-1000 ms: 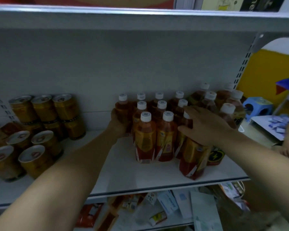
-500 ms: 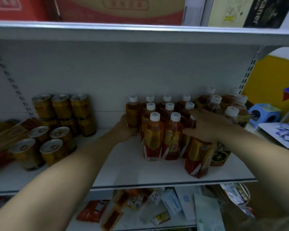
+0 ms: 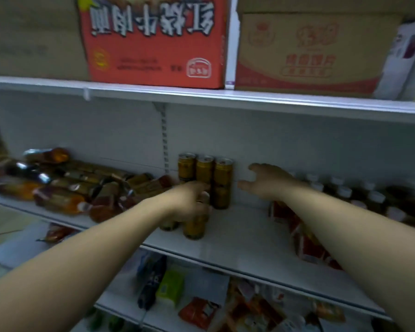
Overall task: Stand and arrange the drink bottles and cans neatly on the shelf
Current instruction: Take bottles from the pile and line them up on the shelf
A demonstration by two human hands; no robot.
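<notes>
Gold drink cans (image 3: 205,173) stand stacked in two layers against the back wall of the white shelf (image 3: 237,238). In front of them stand lower gold cans (image 3: 193,227); my left hand (image 3: 189,202) lies over their tops with fingers curled round one. My right hand (image 3: 268,180) hovers to the right of the stack, fingers spread, holding nothing. White-capped tea bottles (image 3: 345,195) stand in rows at the right, partly hidden by my right forearm. At the left, several bottles (image 3: 58,188) lie on their sides in a heap.
A red carton (image 3: 153,39) and a brown carton (image 3: 309,51) sit on the shelf above. The shelf below holds packets and a green pack (image 3: 170,287). A slotted upright (image 3: 164,144) runs down the back wall behind the cans.
The view has swung left. Both hands have left the group of standing bottles; the left is now on the front cans, and the right hangs open beside the can stack.
</notes>
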